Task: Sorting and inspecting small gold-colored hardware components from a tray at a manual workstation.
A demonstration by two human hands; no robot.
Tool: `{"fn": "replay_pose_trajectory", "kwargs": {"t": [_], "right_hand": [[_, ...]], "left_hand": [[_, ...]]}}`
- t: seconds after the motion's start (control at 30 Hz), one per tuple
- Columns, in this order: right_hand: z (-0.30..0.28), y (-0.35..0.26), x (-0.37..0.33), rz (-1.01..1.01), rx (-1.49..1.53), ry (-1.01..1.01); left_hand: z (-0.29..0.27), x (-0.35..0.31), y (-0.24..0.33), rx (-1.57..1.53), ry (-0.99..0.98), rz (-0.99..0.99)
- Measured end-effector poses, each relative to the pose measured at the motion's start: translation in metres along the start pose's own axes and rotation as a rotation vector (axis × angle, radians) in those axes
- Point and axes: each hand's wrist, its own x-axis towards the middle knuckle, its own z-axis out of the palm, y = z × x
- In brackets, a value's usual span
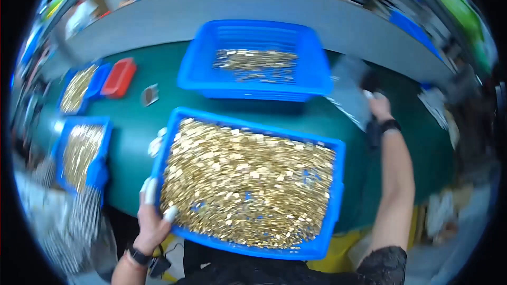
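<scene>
L hand point(153, 216) gripping near-left edge of big blue tray point(332, 200) w/ gold bits, front-centre on green surface point(132, 142) | R hand point(379, 106) blurred at clear bag point(349, 92), grip can't tell | 2nd blue bin point(311, 68) behind

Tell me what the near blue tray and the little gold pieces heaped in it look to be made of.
Near blue tray, gripped at its left rim by the left hand: apparently moulded plastic, uniform saturated blue with a soft sheen and a rolled rim. Gold pieces: probably metal, maybe brass or gold-plated, with bright glints off small flat rectangular faces; too small to tell for certain.
</scene>
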Motion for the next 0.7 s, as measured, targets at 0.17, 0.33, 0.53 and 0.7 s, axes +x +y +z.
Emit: {"fn": "replay_pose_trajectory", "kwargs": {"t": [0.17, 0.33, 0.53, 0.7], "right_hand": [[-0.006, 0.058, 0.048, 0.157, -0.064, -0.082], [0.03, 0.073, 0.096, 0.048, -0.162, -0.112], [0.072, 0.078, 0.114, 0.243, 0.148, -0.183], [0.05, 0.188, 0.172, 0.22, 0.517, -0.239]], "left_hand": [[0.014, 0.016, 0.008, 0.074, 0.023, -0.054], [0.01, 0.004, 0.003, 0.176, 0.06, -0.082], [0.01, 0.002, 0.007, 0.225, 0.079, -0.107], [0.011, 0.004, 0.0, 0.18, 0.069, -0.068]]}}
